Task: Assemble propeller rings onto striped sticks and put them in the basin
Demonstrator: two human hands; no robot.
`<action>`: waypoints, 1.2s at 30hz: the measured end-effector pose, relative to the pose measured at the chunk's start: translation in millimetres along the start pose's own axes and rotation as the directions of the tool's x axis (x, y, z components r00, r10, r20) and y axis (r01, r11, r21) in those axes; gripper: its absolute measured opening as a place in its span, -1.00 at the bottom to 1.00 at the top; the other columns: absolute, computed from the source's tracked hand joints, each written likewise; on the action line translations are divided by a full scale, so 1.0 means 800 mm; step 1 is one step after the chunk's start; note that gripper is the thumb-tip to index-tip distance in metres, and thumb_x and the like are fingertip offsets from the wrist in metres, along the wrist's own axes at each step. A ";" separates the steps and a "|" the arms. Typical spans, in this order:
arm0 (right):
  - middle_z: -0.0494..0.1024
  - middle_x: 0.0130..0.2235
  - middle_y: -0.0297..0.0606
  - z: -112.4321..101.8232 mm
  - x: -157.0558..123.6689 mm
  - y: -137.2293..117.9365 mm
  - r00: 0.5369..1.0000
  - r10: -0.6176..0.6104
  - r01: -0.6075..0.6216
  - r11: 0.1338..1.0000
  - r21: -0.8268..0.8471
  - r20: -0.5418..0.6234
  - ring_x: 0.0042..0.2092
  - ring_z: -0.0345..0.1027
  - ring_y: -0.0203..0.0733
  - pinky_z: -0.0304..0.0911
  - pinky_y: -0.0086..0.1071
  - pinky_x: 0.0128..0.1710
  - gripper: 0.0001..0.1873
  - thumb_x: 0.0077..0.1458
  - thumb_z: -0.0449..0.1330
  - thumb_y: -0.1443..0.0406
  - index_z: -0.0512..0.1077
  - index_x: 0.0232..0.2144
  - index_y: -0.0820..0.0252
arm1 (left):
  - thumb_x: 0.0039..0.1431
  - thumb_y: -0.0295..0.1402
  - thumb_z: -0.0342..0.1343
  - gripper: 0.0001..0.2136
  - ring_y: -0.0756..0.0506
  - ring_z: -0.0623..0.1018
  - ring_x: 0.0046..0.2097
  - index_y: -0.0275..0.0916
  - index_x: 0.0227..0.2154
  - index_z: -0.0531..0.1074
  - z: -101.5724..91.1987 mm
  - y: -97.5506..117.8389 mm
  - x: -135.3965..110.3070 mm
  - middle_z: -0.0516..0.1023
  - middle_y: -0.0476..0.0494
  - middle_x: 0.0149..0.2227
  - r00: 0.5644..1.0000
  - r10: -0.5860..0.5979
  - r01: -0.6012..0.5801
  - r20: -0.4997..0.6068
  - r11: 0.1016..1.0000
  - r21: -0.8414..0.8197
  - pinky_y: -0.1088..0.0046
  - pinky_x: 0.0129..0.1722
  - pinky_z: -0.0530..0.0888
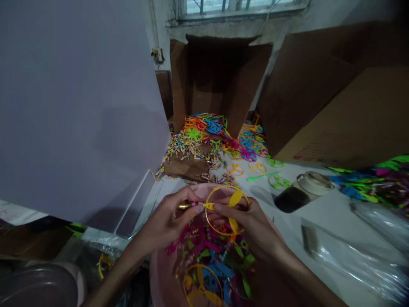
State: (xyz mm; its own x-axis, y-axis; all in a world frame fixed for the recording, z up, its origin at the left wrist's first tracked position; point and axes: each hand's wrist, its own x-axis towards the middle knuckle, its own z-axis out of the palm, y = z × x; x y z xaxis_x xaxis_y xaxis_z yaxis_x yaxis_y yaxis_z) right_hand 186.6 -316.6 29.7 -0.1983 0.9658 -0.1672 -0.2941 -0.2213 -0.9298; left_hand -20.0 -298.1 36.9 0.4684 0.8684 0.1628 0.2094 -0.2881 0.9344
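My right hand pinches a yellow ring propeller by its rim, holding it upright over a pink basin. My left hand pinches a small striped stick with a metal tip, its end touching the propeller's rim. Both hands are closed. The basin below holds several coloured propellers in pink, blue, green and yellow.
A large white board stands at the left. Heaps of coloured propellers and small sticks lie on the table before an open cardboard box. A dark jar with a cream lid lies at right, clear plastic bags beside it.
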 end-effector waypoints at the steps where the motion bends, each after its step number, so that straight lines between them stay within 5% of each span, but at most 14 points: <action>1: 0.66 -0.40 -0.31 -0.001 0.000 0.001 1.000 0.001 -0.001 1.000 -0.014 -0.011 -0.40 0.54 -0.18 0.42 -0.30 -0.30 -0.79 -0.09 0.49 0.16 0.63 -0.37 0.06 | 0.35 -0.25 0.10 -0.86 -0.05 0.49 -0.22 -0.19 -0.26 0.45 -0.001 0.001 0.000 0.53 -0.05 -0.26 1.000 0.013 -0.014 0.007 1.000 0.026 0.45 -0.24 0.38; 8: 0.65 -0.44 -0.29 -0.006 -0.002 0.005 0.999 -0.037 0.036 0.996 -0.079 -0.014 -0.43 0.52 -0.19 0.44 -0.31 -0.30 -0.82 -0.11 0.50 0.17 0.64 -0.45 0.09 | 0.34 -0.27 0.11 -0.89 -0.10 0.50 -0.19 -0.18 -0.26 0.43 -0.001 0.007 -0.002 0.57 -0.08 -0.22 0.998 0.064 -0.069 0.025 0.968 0.242 0.38 -0.16 0.40; 18: 0.67 -0.40 -0.21 -0.009 -0.009 0.009 0.998 0.054 -0.056 0.994 -0.091 -0.019 -0.40 0.53 -0.15 0.42 -0.28 -0.33 -0.79 -0.09 0.48 0.12 0.66 -0.43 0.09 | 0.31 -0.22 0.13 -0.86 -0.12 0.51 -0.22 -0.16 -0.27 0.46 0.000 -0.016 0.000 0.54 -0.10 -0.26 0.998 0.030 -0.036 0.062 0.994 0.100 0.39 -0.26 0.41; 30: 0.67 -0.42 -0.23 -0.013 -0.010 0.033 0.994 0.098 -0.100 0.995 -0.030 -0.051 -0.40 0.54 -0.16 0.45 -0.29 -0.30 -0.74 -0.13 0.51 0.13 0.66 -0.40 0.14 | 0.33 -0.22 0.10 -0.83 -0.06 0.48 -0.32 -0.22 -0.26 0.44 0.005 -0.034 0.001 0.53 -0.07 -0.32 0.991 0.058 -0.081 0.124 0.979 0.185 0.47 -0.37 0.37; 36: 0.65 -0.43 -0.26 -0.029 -0.001 0.026 0.998 0.039 -0.049 0.980 -0.191 -0.055 -0.42 0.50 -0.22 0.38 -0.39 -0.38 -0.74 -0.08 0.48 0.10 0.64 -0.45 0.15 | 0.31 -0.23 0.13 -0.83 -0.09 0.56 -0.23 -0.22 -0.25 0.50 0.010 -0.026 0.001 0.61 -0.08 -0.27 0.994 0.077 -0.090 0.080 0.980 0.180 0.43 -0.25 0.44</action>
State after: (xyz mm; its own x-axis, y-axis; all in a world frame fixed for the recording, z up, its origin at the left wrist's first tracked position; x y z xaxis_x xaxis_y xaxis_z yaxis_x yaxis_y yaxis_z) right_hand 202.3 -319.0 2.9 -0.1582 0.9624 -0.2210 -0.0998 -0.2382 -0.9661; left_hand -17.1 -294.8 15.1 0.5501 0.8087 0.2084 0.3171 -0.4332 0.8437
